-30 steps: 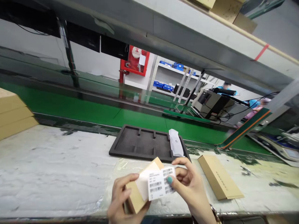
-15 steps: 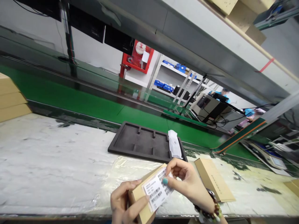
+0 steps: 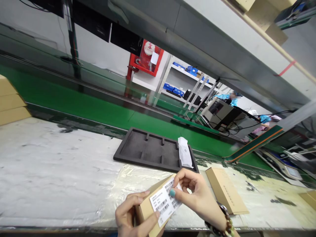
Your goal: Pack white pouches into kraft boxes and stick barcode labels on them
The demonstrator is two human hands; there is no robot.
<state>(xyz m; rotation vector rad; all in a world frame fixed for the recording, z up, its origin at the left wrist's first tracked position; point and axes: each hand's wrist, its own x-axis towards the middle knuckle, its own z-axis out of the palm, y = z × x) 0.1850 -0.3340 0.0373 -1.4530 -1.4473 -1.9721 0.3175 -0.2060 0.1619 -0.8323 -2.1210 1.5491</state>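
My left hand (image 3: 130,214) grips a small brown cardboard box (image 3: 148,207) at the bench's front edge. A white barcode label (image 3: 164,200) lies on the box's top face. My right hand (image 3: 195,194) pinches the label's right end, its thumb pressed flat on the label. Behind my hands lies a black foam tray (image 3: 150,149) with several empty pockets, and a white packet (image 3: 185,153) sits in its right slot.
A flat brown carton (image 3: 225,189) lies right of my hands. Stacked brown boxes (image 3: 11,103) stand at the far left. A green conveyor belt (image 3: 81,110) runs behind the white bench (image 3: 49,174). People work at machines beyond the belt at right.
The label, loose above the box a second ago, now lies flat on its top face. My right thumb has pressed down onto it. The view has tilted slightly.
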